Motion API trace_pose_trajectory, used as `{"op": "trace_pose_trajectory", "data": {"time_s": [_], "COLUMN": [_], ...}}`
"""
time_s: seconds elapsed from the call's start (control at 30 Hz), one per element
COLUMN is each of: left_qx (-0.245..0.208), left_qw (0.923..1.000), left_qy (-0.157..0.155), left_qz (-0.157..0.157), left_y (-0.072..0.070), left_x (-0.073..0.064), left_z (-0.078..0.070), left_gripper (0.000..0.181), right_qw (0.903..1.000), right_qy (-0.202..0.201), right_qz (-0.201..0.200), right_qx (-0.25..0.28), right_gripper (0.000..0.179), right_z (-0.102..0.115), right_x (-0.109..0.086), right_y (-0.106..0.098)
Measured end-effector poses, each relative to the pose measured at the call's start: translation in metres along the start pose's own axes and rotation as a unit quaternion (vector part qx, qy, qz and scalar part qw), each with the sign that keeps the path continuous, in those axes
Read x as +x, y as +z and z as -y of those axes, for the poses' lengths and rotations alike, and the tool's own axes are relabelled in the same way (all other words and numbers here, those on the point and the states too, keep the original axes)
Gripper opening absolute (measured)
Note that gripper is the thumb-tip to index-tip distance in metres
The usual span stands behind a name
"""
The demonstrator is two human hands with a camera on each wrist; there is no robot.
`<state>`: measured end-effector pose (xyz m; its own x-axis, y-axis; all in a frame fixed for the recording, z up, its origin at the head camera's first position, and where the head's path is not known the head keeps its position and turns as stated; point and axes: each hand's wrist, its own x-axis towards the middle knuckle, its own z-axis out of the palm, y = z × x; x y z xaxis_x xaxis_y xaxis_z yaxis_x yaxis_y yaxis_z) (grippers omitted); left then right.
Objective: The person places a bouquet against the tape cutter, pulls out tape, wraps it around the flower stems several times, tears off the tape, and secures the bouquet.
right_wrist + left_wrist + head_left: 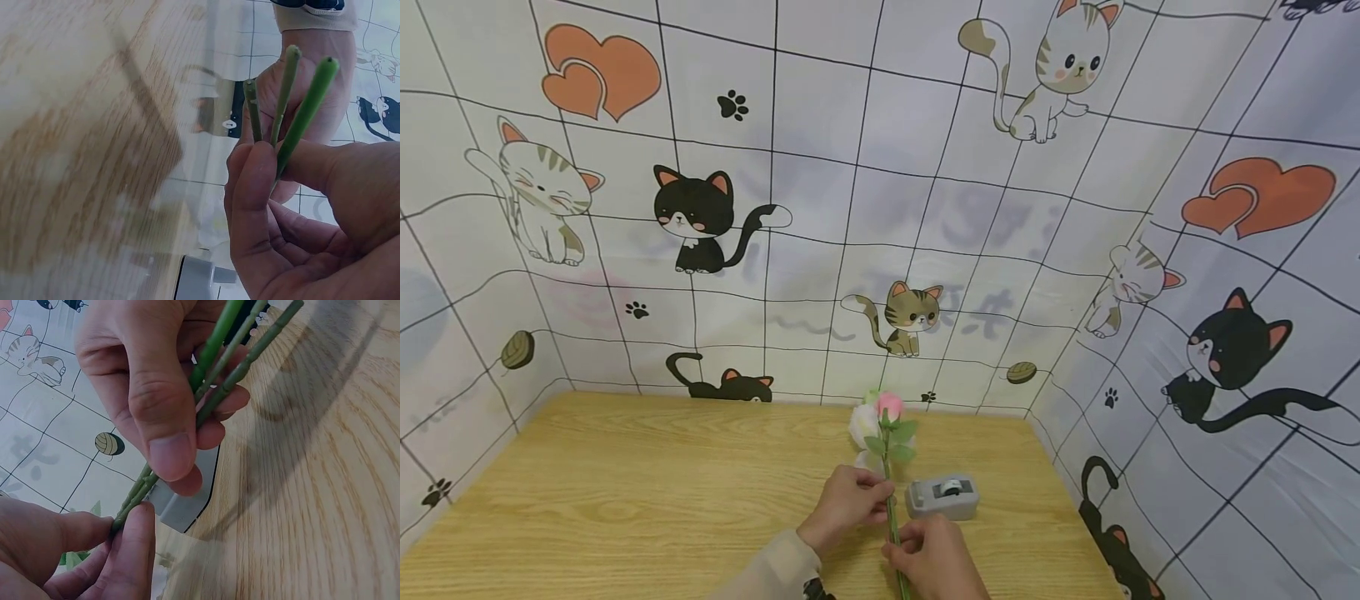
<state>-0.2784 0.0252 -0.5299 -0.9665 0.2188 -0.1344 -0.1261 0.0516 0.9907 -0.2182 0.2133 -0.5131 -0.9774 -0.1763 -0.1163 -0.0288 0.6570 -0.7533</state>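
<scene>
A small bunch of flowers is held over the table, with a pink bloom and paler white blooms at its far end. Three green stems of differing thickness run together through both hands. My left hand pinches the stems between thumb and fingers, below the leaves. Closer to the cut ends, my right hand grips the same stems, its thumb lying along them. The stem ends fan apart slightly past the right hand. A grey tape dispenser stands just right of the stems.
The wooden table meets a cat-patterned cloth backdrop at its far edge. More of that cloth rises along the left and right sides.
</scene>
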Motion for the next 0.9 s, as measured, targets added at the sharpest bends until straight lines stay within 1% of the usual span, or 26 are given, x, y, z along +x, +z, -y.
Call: {"op": "trace_pose_trajectory", "data": {"time_s": [0.13, 0.27, 0.37, 0.43, 0.5, 0.53, 0.67, 0.73, 0.77, 0.83, 0.9], "left_qx": [-0.002, -0.003, -0.006, -0.009, -0.013, -0.015, -0.022, -0.026, -0.028, -0.033, -0.037], "left_qw": [1.0000, 1.0000, 1.0000, 0.9999, 0.9999, 0.9999, 0.9996, 0.9995, 0.9994, 0.9993, 0.9991], "left_qy": [0.000, 0.004, 0.005, 0.003, 0.000, -0.001, -0.005, -0.007, -0.008, -0.007, -0.008], "left_qz": [0.000, 0.002, 0.004, 0.005, 0.007, 0.009, 0.015, 0.016, 0.017, 0.018, 0.020], "left_y": [0.000, 0.000, 0.000, 0.000, 0.000, 0.000, 0.000, 0.001, 0.001, 0.001, 0.001], "left_x": [0.001, 0.001, 0.001, 0.002, 0.002, 0.003, 0.002, 0.002, 0.002, 0.002, 0.002], "left_z": [0.001, 0.001, 0.002, 0.002, 0.002, 0.002, 0.001, 0.001, 0.001, 0.001, 0.001], "left_gripper": [0.025, 0.024, 0.023, 0.023, 0.023, 0.023, 0.023, 0.023, 0.023, 0.023, 0.023], "right_qw": [0.9998, 0.9971, 0.9915, 0.9845, 0.9737, 0.9667, 0.9297, 0.9134, 0.9068, 0.8989, 0.8946], "right_qy": [0.004, 0.015, 0.013, 0.017, 0.019, 0.023, 0.035, 0.037, 0.037, 0.035, 0.034], "right_qz": [0.014, 0.051, 0.084, 0.111, 0.144, 0.162, 0.239, 0.267, 0.279, 0.293, 0.297], "right_qx": [0.013, 0.054, 0.098, 0.135, 0.175, 0.197, 0.278, 0.305, 0.314, 0.324, 0.332], "right_gripper": [0.020, 0.024, 0.028, 0.032, 0.037, 0.039, 0.041, 0.042, 0.042, 0.043, 0.043], "right_z": [-0.006, -0.014, -0.020, -0.025, -0.029, -0.032, -0.041, -0.044, -0.045, -0.046, -0.046], "right_x": [0.002, 0.007, 0.010, 0.010, 0.010, 0.010, 0.010, 0.011, 0.011, 0.012, 0.012], "right_y": [0.000, -0.002, -0.005, -0.007, -0.009, -0.011, -0.016, -0.019, -0.020, -0.022, -0.023]}}
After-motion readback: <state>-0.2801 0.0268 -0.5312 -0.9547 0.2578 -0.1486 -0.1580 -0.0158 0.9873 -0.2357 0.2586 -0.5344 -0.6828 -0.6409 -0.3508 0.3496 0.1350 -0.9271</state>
